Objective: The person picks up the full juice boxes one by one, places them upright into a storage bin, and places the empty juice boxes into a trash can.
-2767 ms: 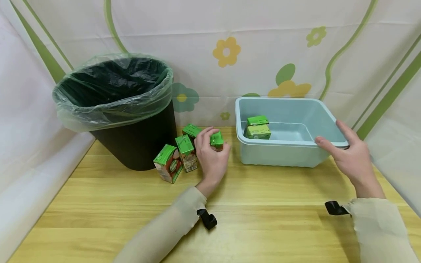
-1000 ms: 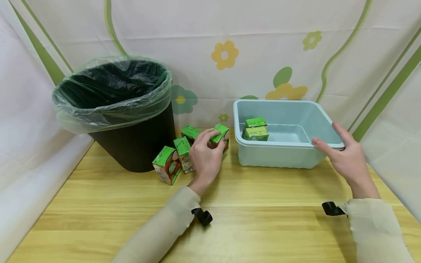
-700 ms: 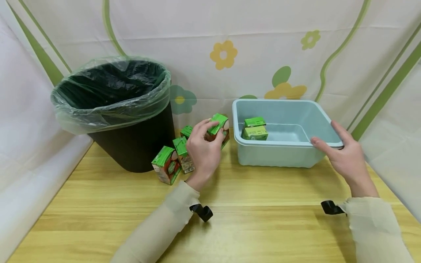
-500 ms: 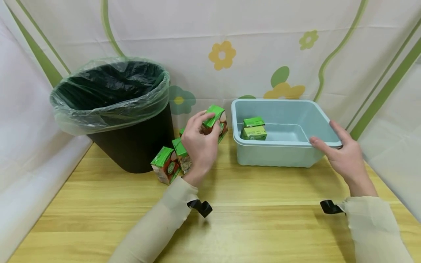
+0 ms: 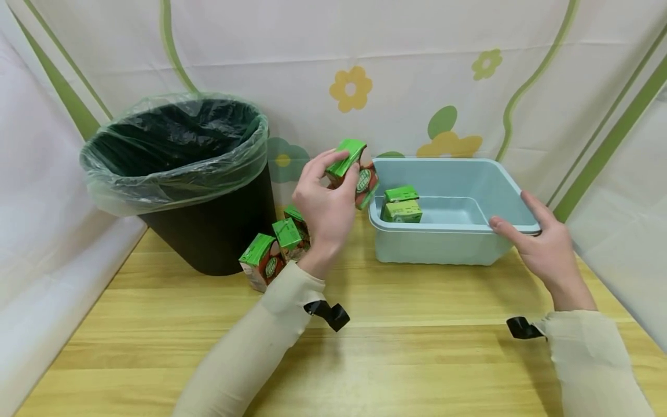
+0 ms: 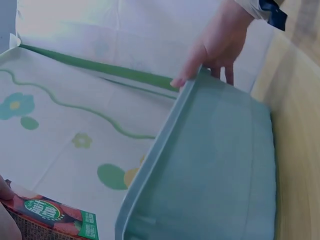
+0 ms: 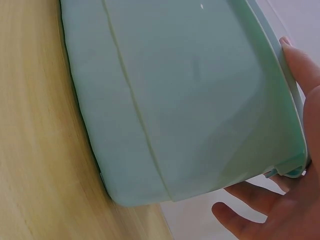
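My left hand (image 5: 329, 202) pinches a small red juice box (image 5: 366, 178) with a green top, raised just beside the left rim of the light blue plastic bin (image 5: 438, 246). The left wrist view catches the same juice box (image 6: 55, 216) tilted at its lower left. On the bin's near right corner my right hand (image 5: 547, 255) grips the rim, thumb on top; in the right wrist view its fingers curl beneath the corner. Two green-topped boxes (image 5: 403, 211) stand at the left inside the bin. Several more juice boxes (image 5: 260, 263) stand on the table, partly hidden by my left forearm.
A black trash can (image 5: 219, 237) with a translucent green liner stands at the back left. Behind everything hangs a white flower-print curtain (image 5: 406, 75). The wooden table (image 5: 417, 370) stretches across the front.
My left hand has gripped a juice box from the group, lifted it off the table and carried it up and right to the bin's left rim. My right hand stays on the bin.
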`<state>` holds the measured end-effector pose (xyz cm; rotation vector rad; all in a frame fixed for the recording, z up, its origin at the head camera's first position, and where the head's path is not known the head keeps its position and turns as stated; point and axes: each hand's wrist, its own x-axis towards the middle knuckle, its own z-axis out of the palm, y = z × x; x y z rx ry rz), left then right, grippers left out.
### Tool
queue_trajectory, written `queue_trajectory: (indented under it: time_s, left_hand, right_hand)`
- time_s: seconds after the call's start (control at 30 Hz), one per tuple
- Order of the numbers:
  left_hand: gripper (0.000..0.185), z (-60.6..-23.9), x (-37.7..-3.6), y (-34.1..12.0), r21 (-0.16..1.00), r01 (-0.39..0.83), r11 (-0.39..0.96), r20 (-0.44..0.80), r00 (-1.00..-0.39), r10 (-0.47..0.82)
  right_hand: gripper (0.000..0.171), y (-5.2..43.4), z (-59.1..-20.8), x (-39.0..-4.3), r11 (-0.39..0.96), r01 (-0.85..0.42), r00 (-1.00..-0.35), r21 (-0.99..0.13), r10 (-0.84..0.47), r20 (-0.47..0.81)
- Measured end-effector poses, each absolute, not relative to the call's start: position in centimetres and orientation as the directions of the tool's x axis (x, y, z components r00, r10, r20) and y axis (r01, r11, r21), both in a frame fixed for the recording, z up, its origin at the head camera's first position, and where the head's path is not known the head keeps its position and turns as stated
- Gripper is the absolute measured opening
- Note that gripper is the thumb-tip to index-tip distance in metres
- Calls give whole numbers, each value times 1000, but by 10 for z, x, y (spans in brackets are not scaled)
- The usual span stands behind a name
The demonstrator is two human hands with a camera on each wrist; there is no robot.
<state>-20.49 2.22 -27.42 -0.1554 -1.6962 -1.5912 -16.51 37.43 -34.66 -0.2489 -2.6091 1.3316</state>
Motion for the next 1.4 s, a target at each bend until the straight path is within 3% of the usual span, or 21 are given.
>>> queue_trajectory:
  time_s: [0.3,0.5,0.77,1.1,1.4]
  left_hand:
    - [21,-268,-211,39,871,481,102,485,-809,-331]
    - [24,-276,-217,50,861,505,59,505,-835,-218]
    - [32,-285,-220,61,879,460,129,464,-886,0]
    - [42,-296,-225,68,858,451,245,418,-891,175]
    - [36,-305,-230,72,772,512,377,431,-857,283]
  right_hand:
    - [89,376,-347,-165,580,59,-965,-812,241,102]
    - [91,376,-347,-166,587,65,-964,-807,246,102]
    - [90,376,-347,-165,591,64,-963,-804,247,105]
    - [92,373,-345,-166,581,58,-965,-812,242,105]
    - [91,373,-346,-166,589,61,-962,-806,249,110]
